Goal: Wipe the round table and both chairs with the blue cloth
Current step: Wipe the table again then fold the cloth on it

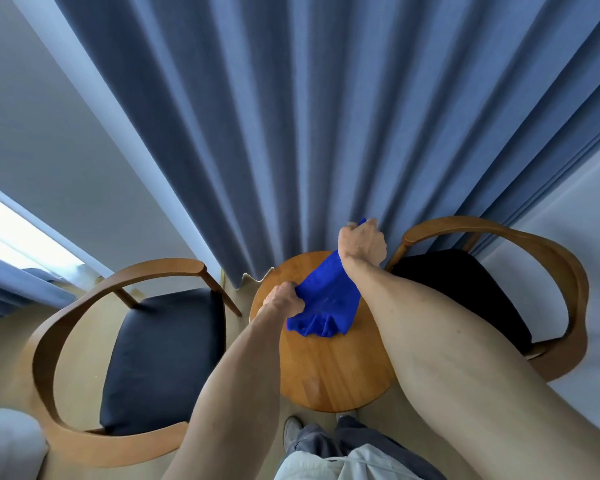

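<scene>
Both of our hands hold the blue cloth [323, 299] above the round desk [329, 368]. Our left hand [284, 301] grips one edge in a curled fist over the desk's left side, and our right hand [362, 242] clenches another edge higher up, over the desk's far rim, so the cloth hangs stretched between them with its loose folds drooping toward the wood. Left of the desk stands a wooden armchair [160, 358] with a dark seat; right of the desk stands its twin [520, 292]. Behind the desk hangs a blue curtain [291, 116].
</scene>
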`<state>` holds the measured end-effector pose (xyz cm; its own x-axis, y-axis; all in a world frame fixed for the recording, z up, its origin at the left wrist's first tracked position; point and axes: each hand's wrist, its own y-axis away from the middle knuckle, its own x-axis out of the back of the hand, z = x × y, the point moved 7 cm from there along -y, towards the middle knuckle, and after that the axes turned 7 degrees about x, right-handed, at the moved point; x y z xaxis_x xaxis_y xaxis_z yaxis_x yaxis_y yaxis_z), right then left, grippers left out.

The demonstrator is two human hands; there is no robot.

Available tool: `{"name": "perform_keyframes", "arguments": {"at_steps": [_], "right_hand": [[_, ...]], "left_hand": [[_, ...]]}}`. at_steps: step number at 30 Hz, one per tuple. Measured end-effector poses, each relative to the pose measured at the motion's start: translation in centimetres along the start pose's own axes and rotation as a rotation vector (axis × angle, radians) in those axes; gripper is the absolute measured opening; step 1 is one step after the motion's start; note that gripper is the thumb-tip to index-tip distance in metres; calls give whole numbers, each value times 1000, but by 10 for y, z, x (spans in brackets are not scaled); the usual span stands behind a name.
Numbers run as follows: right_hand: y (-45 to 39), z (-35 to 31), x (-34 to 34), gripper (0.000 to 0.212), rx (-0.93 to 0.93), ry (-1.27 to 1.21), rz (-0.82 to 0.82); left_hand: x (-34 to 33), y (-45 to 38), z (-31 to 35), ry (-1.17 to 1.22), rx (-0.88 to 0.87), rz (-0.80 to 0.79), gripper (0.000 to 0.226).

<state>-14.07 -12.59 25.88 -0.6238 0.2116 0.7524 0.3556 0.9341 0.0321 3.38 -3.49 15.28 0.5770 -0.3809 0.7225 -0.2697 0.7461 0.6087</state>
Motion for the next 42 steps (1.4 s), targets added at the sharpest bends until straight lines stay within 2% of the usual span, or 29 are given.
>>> {"name": "perform_keyframes", "arguments": {"at_steps": [2, 5, 7, 9, 11, 15, 16, 18, 21, 23, 25, 29, 31, 34, 36, 38, 39, 42], "right_hand": [[3, 9, -3, 30, -97, -3, -92], [13, 21, -11, 24, -150, 95, -293], [19, 27, -16, 14, -127, 200, -369], [22, 31, -23, 11, -91, 253, -387], [22, 33, -27, 17, -64, 242, -379], [9, 33, -17, 22, -40, 148, -276], [5, 32, -12, 22, -27, 121, -235], [-1, 32, -4, 24, -19, 60, -173], [-3, 37, -1, 25, -84, -17, -191], [-1, 38, -6, 21, -143, -90, -254], [5, 34, -14, 11, -150, -179, -335], [24, 17, -34, 13, 5, -247, -563], [27, 11, -36, 18, 69, -243, -595], [25, 10, -37, 38, 120, -230, -639], [21, 10, -36, 35, 198, -84, -618], [18, 10, -39, 26, 233, -17, -579], [19, 9, -40, 25, 227, -34, -580], [19, 7, -39, 23, 232, -37, -551]], "left_hand": [[-5, 2, -17, 20, 97, 20, 24], [8, 7, -31, 100, 216, 194, 6], [19, 5, -31, 189, 212, 279, 17], [29, 0, -24, 315, 166, 290, 14], [37, -4, -19, 378, 149, 305, 12], [52, 0, -23, 324, 232, 423, 21], [52, -1, -24, 316, 242, 407, 19], [46, -10, -26, 401, 242, 270, 14], [31, -12, -18, 766, 251, 6, 21], [24, -6, -6, 971, 252, -99, 17], [23, -2, 10, 1077, 204, -156, 12], [29, 5, 41, 1185, 114, -243, 16], [32, 7, 49, 1217, 105, -259, 18], [33, 12, 53, 1246, 104, -312, 20], [34, 13, 55, 1215, 84, -338, 30], [37, 13, 59, 1162, 76, -293, 34], [41, 13, 60, 1133, 93, -216, 33], [63, 12, 49, 786, 159, 270, 28]]}}
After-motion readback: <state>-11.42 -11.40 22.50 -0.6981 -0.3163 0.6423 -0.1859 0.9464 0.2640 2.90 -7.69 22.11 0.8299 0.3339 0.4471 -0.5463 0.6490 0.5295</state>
